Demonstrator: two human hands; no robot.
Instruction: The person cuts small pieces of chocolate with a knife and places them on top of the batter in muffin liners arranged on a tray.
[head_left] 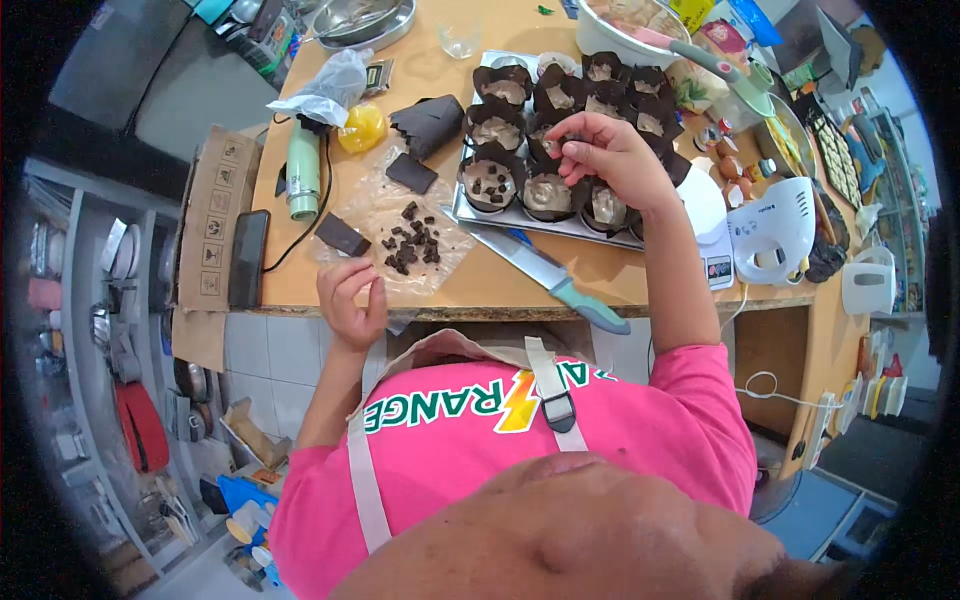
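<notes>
My right hand (pixel 608 158) hovers over a metal muffin tray (pixel 470 212), fingers bent and pinched together; anything between them is too small to make out. The tray holds several dark paper muffin cups with pale brown batter. One front-left cup (pixel 489 186) has dark chocolate pieces on its batter; a batter cup (pixel 547 194) lies just below my right fingers. My left hand (pixel 352 302) rests at the table's front edge, fingers loosely bent, thumb apart, holding nothing visible. Near it are a dark chocolate slab (pixel 342 236) and a pile of chopped chocolate (pixel 412 240) on a clear plastic sheet (pixel 372 215).
A green-handled knife (pixel 590 305) lies along the tray's front. Right of the tray stand a white kitchen scale (pixel 708 215) and a white hand mixer (pixel 775 232). To the left are a green bottle (pixel 303 170), a phone (pixel 249 258) and a cardboard box (pixel 212 220). A white bowl (pixel 600 38) stands behind.
</notes>
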